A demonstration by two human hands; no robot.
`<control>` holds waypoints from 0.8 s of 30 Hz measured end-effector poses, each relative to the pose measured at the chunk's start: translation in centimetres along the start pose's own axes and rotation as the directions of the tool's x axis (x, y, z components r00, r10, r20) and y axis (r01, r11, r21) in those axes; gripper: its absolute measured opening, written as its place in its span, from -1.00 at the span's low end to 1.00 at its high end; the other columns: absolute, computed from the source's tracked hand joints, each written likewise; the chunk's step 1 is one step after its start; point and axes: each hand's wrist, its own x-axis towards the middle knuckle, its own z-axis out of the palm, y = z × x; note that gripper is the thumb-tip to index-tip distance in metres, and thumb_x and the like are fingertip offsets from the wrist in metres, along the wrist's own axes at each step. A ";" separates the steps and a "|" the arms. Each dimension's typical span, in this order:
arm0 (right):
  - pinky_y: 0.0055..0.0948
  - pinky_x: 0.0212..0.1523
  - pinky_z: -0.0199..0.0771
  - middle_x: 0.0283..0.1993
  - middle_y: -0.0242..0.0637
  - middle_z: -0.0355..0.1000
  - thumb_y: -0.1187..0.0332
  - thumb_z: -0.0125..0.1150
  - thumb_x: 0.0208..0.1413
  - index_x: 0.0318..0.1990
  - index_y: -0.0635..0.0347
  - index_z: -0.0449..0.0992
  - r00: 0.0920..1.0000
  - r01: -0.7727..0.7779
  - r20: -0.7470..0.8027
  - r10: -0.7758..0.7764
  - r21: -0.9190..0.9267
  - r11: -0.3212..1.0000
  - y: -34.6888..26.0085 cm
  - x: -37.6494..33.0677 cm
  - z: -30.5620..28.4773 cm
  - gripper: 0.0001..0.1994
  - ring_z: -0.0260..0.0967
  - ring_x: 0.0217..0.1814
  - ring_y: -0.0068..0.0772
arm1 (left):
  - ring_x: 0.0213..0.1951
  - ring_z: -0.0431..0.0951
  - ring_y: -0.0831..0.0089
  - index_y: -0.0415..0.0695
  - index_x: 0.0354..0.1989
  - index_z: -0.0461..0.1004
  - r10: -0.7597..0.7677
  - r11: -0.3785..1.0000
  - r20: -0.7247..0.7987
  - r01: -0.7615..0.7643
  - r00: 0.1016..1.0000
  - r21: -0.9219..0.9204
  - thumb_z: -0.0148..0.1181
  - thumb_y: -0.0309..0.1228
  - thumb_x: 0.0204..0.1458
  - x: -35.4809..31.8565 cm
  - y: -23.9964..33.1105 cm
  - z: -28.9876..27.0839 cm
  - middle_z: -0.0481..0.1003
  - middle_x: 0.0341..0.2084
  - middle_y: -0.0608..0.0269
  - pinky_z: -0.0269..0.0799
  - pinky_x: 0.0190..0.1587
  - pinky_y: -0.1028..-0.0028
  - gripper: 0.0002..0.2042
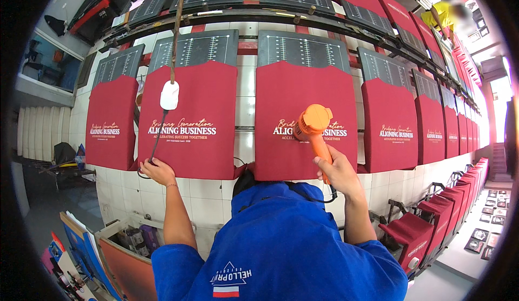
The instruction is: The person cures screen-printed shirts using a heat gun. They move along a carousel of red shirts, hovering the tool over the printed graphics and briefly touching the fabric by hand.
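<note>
While right hand [338, 172] grips heat gun [314, 128], left hand [155, 170] is well apart.

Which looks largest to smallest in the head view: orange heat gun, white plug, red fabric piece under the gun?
1. Red fabric piece, by far.
2. Orange heat gun, though nearer the camera.
3. White plug.

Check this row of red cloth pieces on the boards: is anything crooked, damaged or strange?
Nothing stands out. The red cloth pieces lie flat and even. The right hand holds an orange heat gun; the left hand touches a black cable.
</note>
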 end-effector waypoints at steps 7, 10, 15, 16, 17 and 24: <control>-0.63 -0.49 0.42 -0.33 -0.41 0.42 0.36 0.10 0.26 0.06 0.31 0.37 0.997 -0.056 -0.060 0.055 -0.013 0.998 1.0 -0.7 -1.6 -0.71 0.34 -0.49 -0.70 | 0.31 0.13 -0.06 -0.32 0.06 0.37 -0.002 1.000 0.022 0.001 1.000 0.026 -0.07 -0.27 0.25 0.0 0.0 0.1 0.18 0.26 -0.16 0.08 0.31 0.07 -0.63; -0.62 -0.50 0.41 -0.34 -0.41 0.41 0.36 0.10 0.26 0.06 0.32 0.37 0.998 -0.036 -0.047 0.039 0.051 0.998 1.1 -0.9 -2.8 -0.71 0.34 -0.50 -0.70 | 0.32 0.11 -0.05 -0.30 0.08 0.37 0.008 0.998 0.015 -0.009 1.000 0.069 -0.08 -0.25 0.26 0.0 -0.8 0.2 0.16 0.28 -0.15 0.08 0.32 0.07 -0.62; -0.62 -0.59 0.35 -0.46 -0.45 0.35 0.33 0.13 0.25 0.05 0.32 0.38 0.991 -0.026 -0.129 0.034 0.067 0.997 2.1 -1.4 -3.6 -0.70 0.32 -0.55 -0.68 | 0.29 0.15 -0.09 -0.30 0.04 0.39 0.009 0.999 0.003 -0.009 1.000 0.044 -0.04 -0.29 0.23 -0.1 -0.4 0.4 0.20 0.25 -0.17 0.08 0.31 0.06 -0.65; -0.62 -0.58 0.36 -0.45 -0.44 0.35 0.33 0.13 0.25 0.04 0.32 0.38 0.991 -0.043 -0.122 0.052 0.074 0.996 2.1 -1.5 -4.0 -0.70 0.32 -0.55 -0.68 | 0.29 0.15 -0.09 -0.30 0.04 0.39 0.014 0.999 0.006 -0.015 1.000 0.040 -0.04 -0.28 0.23 0.1 -0.7 0.3 0.20 0.25 -0.17 0.08 0.31 0.06 -0.65; -0.62 -0.58 0.37 -0.44 -0.44 0.35 0.33 0.13 0.25 0.04 0.32 0.39 0.988 -0.025 -0.152 0.035 0.069 0.997 2.3 -1.6 -3.9 -0.70 0.32 -0.55 -0.68 | 0.29 0.16 -0.10 -0.30 0.04 0.39 0.021 0.999 0.010 -0.021 1.000 0.034 -0.04 -0.28 0.23 0.2 -0.6 0.3 0.20 0.25 -0.16 0.08 0.31 0.06 -0.65; -0.62 -0.49 0.43 -0.30 -0.36 0.43 0.34 0.11 0.26 0.08 0.34 0.37 0.973 -0.026 -0.228 0.042 0.074 0.997 3.1 -2.4 -5.3 -0.68 0.34 -0.52 -0.69 | 0.30 0.15 -0.07 -0.28 0.04 0.40 0.013 0.998 0.005 -0.013 1.000 0.056 -0.04 -0.27 0.23 -0.1 0.0 0.1 0.21 0.26 -0.14 0.10 0.30 0.05 -0.65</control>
